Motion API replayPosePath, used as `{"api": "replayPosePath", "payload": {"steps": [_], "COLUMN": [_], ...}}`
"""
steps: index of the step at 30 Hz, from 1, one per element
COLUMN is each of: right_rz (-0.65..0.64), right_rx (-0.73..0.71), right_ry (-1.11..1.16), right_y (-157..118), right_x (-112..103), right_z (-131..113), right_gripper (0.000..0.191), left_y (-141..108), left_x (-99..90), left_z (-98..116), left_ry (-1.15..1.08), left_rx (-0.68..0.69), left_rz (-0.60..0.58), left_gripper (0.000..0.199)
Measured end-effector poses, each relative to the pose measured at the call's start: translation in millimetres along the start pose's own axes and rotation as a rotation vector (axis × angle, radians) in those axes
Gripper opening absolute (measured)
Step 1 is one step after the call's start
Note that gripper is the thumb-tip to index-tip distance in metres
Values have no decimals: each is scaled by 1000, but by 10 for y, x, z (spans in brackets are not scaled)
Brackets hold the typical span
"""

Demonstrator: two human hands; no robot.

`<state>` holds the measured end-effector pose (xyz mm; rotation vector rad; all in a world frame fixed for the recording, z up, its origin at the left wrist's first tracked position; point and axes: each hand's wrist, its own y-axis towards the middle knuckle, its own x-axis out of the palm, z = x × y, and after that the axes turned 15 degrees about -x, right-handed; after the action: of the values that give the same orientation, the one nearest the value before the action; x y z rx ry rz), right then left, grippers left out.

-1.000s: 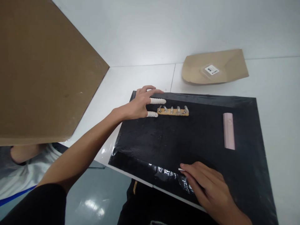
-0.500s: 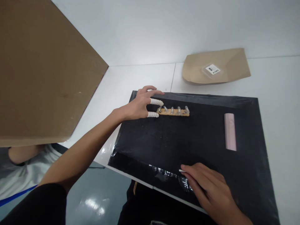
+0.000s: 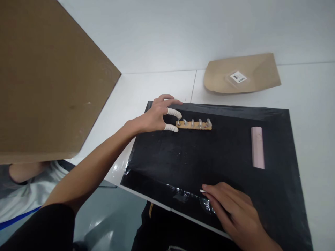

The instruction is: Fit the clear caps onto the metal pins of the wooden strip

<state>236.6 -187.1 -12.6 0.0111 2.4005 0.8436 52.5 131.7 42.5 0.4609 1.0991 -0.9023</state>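
My left hand (image 3: 159, 113), with white ribbed covers on thumb and index finger, is at the left end of a narrow tan strip (image 3: 188, 127). Those two fingertips are apart, on either side of the strip's end; whether they press on it I cannot tell. Several clear, nail-like pieces (image 3: 200, 122) stand along the strip. Low on the right, my right hand (image 3: 232, 209) is closed on a slim metal tool (image 3: 203, 191). Only its silvery tip shows beyond the fingers; the remainder is hidden.
Beneath the strip lies a black mat (image 3: 209, 153) on a white table. A pink bar-shaped object (image 3: 258, 148) rests at its right. Behind the mat is a brown paper piece (image 3: 220, 75) bearing a labelled clear packet (image 3: 238, 77). A cardboard panel (image 3: 47, 80) and another person's sleeve (image 3: 39, 191) are left.
My left index fingertip and thumb have shifted very slightly by the strip's end. My right hand and the metal tool stay nearly still.
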Motion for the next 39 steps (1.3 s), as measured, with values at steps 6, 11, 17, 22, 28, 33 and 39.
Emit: {"api": "replayPosePath", "payload": {"steps": [6, 11, 17, 22, 28, 33, 39], "right_rz": [-16, -2, -5, 0, -6, -6, 4], "right_rx": [1, -7, -6, -5, -4, -11, -17], "right_ry": [13, 15, 7, 10, 13, 11, 17], "right_y": [14, 14, 27, 27, 21, 30, 42], "right_x": [-8, 4, 2, -10, -8, 2, -4], "right_z": [7, 15, 17, 6, 6, 9, 10], "right_gripper": [21, 22, 23, 23, 22, 23, 21], "left_y": [18, 18, 18, 2, -13, -11, -6], "left_x": [1, -3, 5, 0, -17, -32, -39], "left_z": [0, 30, 76, 91, 95, 90, 76], "left_ry": [9, 47, 65, 79, 91, 76, 54], "left_rx": [13, 14, -10, -39, -39, -35, -20], "left_rz": [17, 41, 67, 56, 53, 12, -21], "left_gripper": [38, 38, 38, 34, 36, 59, 56]}}
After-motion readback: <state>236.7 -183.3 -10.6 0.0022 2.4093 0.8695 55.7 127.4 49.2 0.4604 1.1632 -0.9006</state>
